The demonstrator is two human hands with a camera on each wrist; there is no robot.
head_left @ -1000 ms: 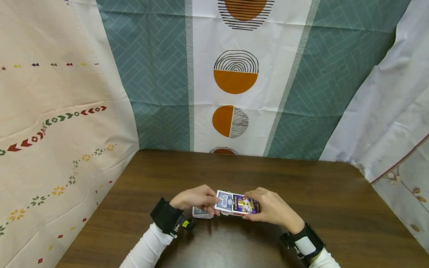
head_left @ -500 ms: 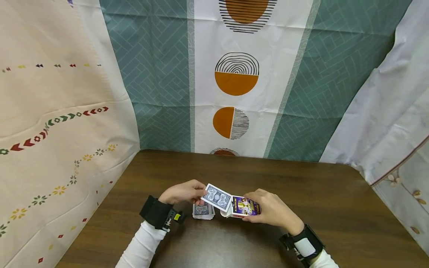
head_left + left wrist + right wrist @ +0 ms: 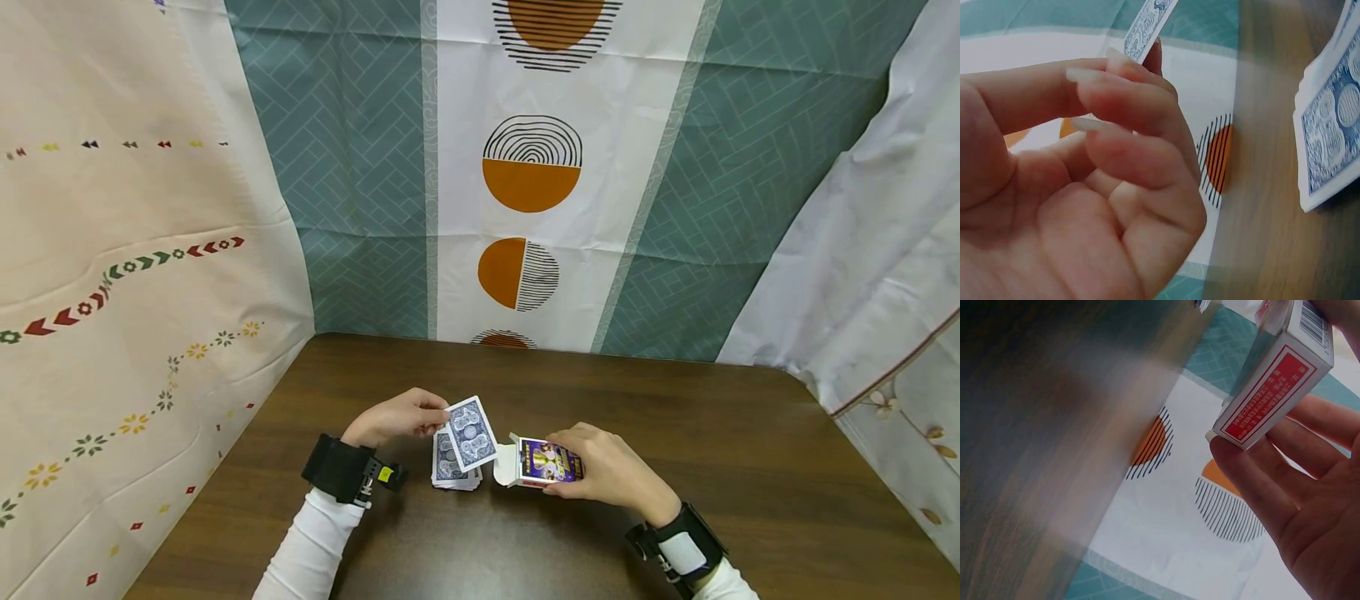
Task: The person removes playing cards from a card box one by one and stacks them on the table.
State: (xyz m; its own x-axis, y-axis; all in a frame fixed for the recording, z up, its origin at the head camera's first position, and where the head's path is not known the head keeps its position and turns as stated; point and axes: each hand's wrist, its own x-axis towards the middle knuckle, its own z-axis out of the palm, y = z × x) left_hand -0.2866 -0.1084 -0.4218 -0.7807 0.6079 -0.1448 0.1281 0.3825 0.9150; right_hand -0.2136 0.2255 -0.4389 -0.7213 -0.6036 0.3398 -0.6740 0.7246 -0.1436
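Note:
My left hand pinches a playing card by its upper left corner, its blue patterned back facing up. In the left wrist view, part of that card shows beyond the curled fingers. Beneath the held card, a stack of cards lies on the table with blue backs up, partly covered. My right hand grips a purple-fronted card box between thumb and fingers, its white flap open toward the left. Red and white printing marks the side of the box in the right wrist view.
The brown wooden table reaches back to a teal and white curtain. Cream patterned cloth hangs at the left, and white cloth hangs at the right.
My left hand has drawn the card away from the box's open end, moving left and turning it over the stack. The right hand holds the box in nearly the same place.

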